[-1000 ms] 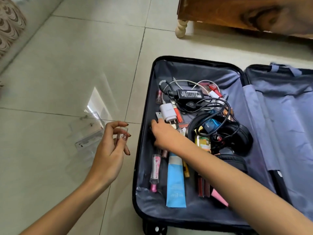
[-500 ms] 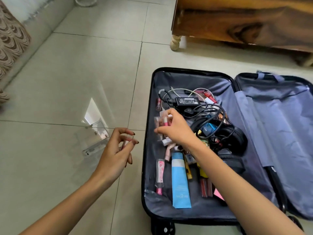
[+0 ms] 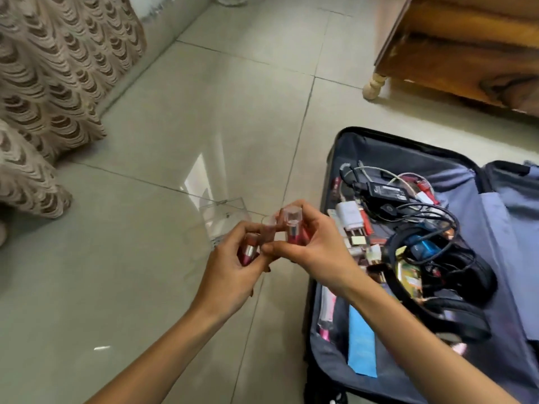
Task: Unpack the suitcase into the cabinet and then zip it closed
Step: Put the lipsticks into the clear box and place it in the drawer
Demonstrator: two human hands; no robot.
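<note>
The black suitcase (image 3: pixel 326 176) lies open on the tiled floor at the right, its grey lining full of chargers, cables, black headphones (image 3: pixel 455 287), a blue tube (image 3: pixel 361 342) and cosmetics. Left of it, above the floor, my two hands meet. My left hand (image 3: pixel 230 272) grips a pink lipstick with a clear cap (image 3: pixel 250 249). My right hand (image 3: pixel 315 246) holds a second pink lipstick with a clear cap (image 3: pixel 293 225) upright. The two lipsticks sit side by side, fingers touching.
A clear acrylic organiser (image 3: pixel 224 217) stands on the floor just behind my hands. A wooden cabinet on turned feet (image 3: pixel 455 51) is at the top right. A patterned curtain (image 3: pixel 49 91) hangs along the left wall.
My right hand has lifted a lipstick out of the suitcase and moved left to meet my left hand. The camera has turned left, so the suitcase sits further right.
</note>
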